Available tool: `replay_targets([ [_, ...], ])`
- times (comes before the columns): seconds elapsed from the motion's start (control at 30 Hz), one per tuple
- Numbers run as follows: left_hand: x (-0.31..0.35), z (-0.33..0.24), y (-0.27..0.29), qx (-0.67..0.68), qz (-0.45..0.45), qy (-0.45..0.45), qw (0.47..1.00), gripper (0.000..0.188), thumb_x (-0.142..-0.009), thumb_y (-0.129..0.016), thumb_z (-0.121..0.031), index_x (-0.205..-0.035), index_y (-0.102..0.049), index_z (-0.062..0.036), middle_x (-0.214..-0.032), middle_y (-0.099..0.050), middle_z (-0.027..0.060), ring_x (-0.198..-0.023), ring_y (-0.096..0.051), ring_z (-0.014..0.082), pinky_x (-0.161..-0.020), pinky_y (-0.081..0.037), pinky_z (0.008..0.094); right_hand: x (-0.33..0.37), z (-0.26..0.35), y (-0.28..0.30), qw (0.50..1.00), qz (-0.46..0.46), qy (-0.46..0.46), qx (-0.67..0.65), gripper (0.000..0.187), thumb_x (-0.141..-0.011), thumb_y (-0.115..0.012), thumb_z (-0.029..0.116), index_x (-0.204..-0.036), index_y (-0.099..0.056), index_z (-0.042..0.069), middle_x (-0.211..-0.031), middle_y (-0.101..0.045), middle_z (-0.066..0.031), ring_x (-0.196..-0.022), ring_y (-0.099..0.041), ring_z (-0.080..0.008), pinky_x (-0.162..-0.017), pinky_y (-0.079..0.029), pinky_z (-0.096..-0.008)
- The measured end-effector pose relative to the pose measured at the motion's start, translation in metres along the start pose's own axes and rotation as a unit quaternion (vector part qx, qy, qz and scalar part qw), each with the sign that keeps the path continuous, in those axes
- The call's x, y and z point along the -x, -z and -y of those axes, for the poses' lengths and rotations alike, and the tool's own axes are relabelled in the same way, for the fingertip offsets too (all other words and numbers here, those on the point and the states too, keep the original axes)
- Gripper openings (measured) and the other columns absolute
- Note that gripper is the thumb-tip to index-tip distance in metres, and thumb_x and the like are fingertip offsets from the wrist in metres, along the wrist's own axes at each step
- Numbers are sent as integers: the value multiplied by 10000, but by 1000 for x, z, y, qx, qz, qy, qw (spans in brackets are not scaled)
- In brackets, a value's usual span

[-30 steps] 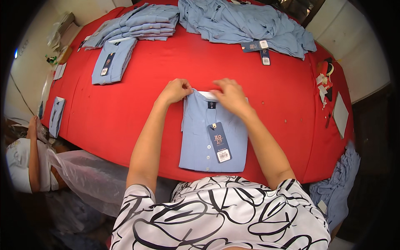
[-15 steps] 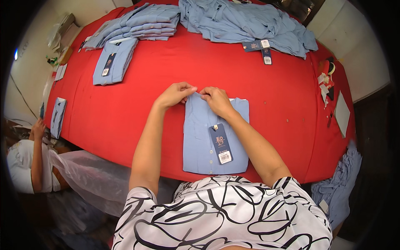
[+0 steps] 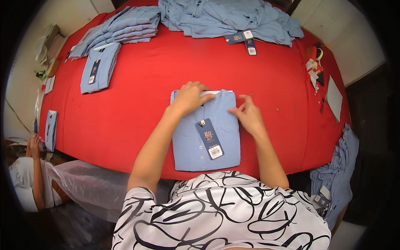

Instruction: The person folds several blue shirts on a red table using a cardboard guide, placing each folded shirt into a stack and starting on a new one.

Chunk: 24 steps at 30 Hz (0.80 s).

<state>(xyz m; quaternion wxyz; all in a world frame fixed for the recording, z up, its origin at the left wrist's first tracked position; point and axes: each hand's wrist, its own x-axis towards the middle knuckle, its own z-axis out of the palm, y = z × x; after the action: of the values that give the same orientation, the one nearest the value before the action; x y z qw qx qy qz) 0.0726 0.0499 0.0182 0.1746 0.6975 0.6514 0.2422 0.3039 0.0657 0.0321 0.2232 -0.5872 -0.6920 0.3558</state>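
Presently, the folded light-blue shirt (image 3: 230,135) is lying on the bench (image 3: 141,79), long axis running near to far; the left hand (image 3: 189,100) is covering the shirt's upper left (gripping or not, I cannot tell), the right hand (image 3: 249,116), fingers parted, is poising beside its right edge.

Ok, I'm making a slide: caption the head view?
Folded blue shirt on a red table, left hand at its top, right hand by its side.

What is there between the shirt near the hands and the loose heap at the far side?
In the head view, mostly red cloth; two blue tags lie along the near edge of the heap, and the left hand is over the shirt's top.
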Motion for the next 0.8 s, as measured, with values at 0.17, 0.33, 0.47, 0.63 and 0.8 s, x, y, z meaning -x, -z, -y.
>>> replay_targets([
  [0.17, -11, -14, -20, 56, -31, -9, 998, 402, -803, -756, -375, -992, -688, -28, -1046, -661, 148, -1003, -620, 292, -876, -491, 390, 1, -30, -29, 988, -31, 64, -135, 469, -866, -681, 29, -1286, -476, -13, -803, -600, -39, -730, -593, -103, -681, -506, -262],
  [0.33, -19, -19, 18, 197, 103, 67, 973, 337, -846, -718, -310, -989, -646, -13, -920, -675, 120, -751, -635, 187, -612, -510, 315, -8, -39, -21, 944, 62, 18, -323, 315, -943, -571, 30, -1231, -492, -70, -1017, -684, -111, -908, -642, -118, -823, -506, -245],
  [0.47, -27, -15, 27, 181, 179, 44, 966, 326, -853, -693, -324, -966, -648, -21, -834, -666, 93, -707, -622, 150, -599, -500, 306, -10, -43, -31, 891, 115, 12, -438, 318, -960, -502, 52, -1256, -492, -62, -1130, -641, -138, -1037, -624, -168, -919, -498, -307],
  [0.63, -51, -16, 38, 154, 302, -2, 941, 260, -841, -647, -289, -886, -623, -34, -759, -597, 39, -682, -556, 115, -620, -450, 298, -4, -33, -27, 748, 257, -48, -609, 403, -962, -407, 74, -1336, -429, -74, -1303, -544, -177, -1170, -570, -237, -1027, -443, -382],
  [0.8, -66, -13, 28, 170, 371, 9, 913, 236, -824, -640, -270, -848, -603, -38, -768, -571, 19, -707, -510, 113, -635, -411, 296, -8, -42, -28, 703, 280, -70, -650, 421, -977, -409, 99, -1368, -404, -56, -1309, -539, -178, -1178, -571, -255, -1034, -441, -388],
])
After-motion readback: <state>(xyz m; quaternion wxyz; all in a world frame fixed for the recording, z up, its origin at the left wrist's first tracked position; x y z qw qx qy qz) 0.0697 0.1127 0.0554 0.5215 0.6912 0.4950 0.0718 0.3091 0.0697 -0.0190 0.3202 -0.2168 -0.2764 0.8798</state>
